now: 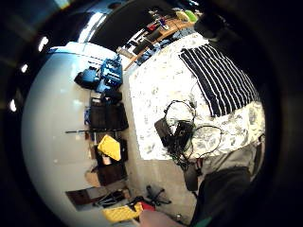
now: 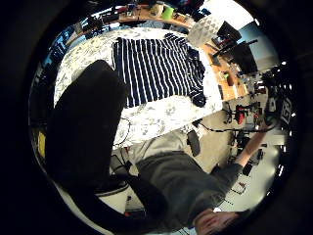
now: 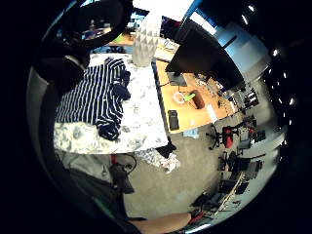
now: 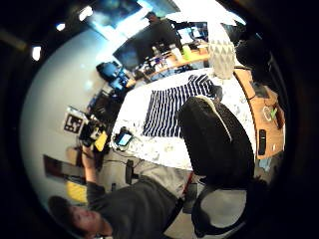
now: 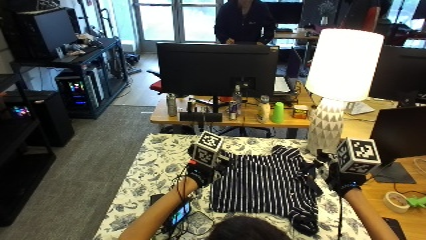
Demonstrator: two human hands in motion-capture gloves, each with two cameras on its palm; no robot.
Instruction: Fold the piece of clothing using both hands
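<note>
A table (image 5: 150,165) covered in a white cloth with a blue-grey floral print fills the lower middle of the outside view. On it, right of centre, lies a shirt (image 5: 263,182), dark navy with thin white stripes. Its body is spread mostly flat, with the lower hem towards the person and fairly straight. The far end near the collar is bunched and rumpled, and the sleeve on the person's right side is crumpled into a dark lump near the table's front right edge. In the right little finger side palm view the same shirt (image 3: 95,100) shows this wadded sleeve and a second folded lump up by the collar.

Behind the table's right corner stands a lamp (image 5: 336,85) with a white shade and a faceted white base. Beyond is a wooden desk (image 5: 200,116) carrying a black monitor (image 5: 216,67).

On the cloth near the person's left forearm sits a small black device (image 5: 178,214) with a lit screen and tangled cables.

The left hand (image 5: 200,174) is raised just above the shirt's left edge, apart from the fabric; whether its fingers are straight or curled cannot be told. The right hand (image 5: 343,182) hovers beside the shirt's right side, near the lamp base, holding nothing visible, and its fingers cannot be made out either.
</note>
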